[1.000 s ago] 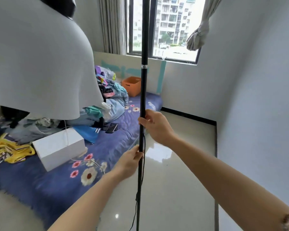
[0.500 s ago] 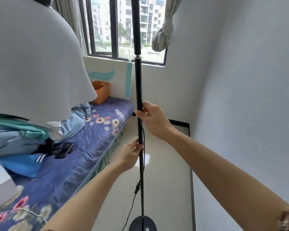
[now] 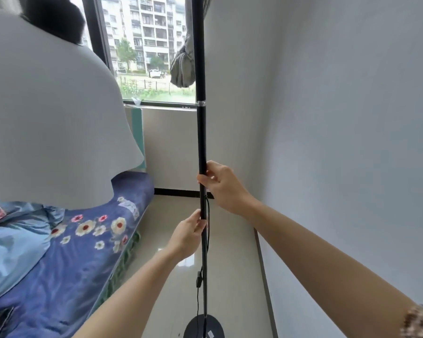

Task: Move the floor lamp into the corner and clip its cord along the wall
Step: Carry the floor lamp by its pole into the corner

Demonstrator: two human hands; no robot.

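Note:
The floor lamp's black pole (image 3: 201,132) stands upright in front of me, its round black base (image 3: 203,328) at the bottom edge over the tiled floor. Its large white shade (image 3: 49,113) fills the upper left. My right hand (image 3: 221,184) grips the pole at mid height. My left hand (image 3: 188,236) grips it just below. The black cord (image 3: 207,235) hangs along the pole with an inline switch (image 3: 199,281). The room corner (image 3: 206,152) lies straight behind the pole.
A bed with a blue flowered cover (image 3: 83,252) runs along the left, with light blue bedding on it. A white wall (image 3: 339,142) is close on the right. A window (image 3: 152,50) with a knotted curtain (image 3: 182,67) is ahead. A strip of glossy floor (image 3: 227,259) lies between bed and wall.
The view has turned right and closer to the corner. The lamp has travelled with both hands along the bed's side; the box and clothes pile have left the view.

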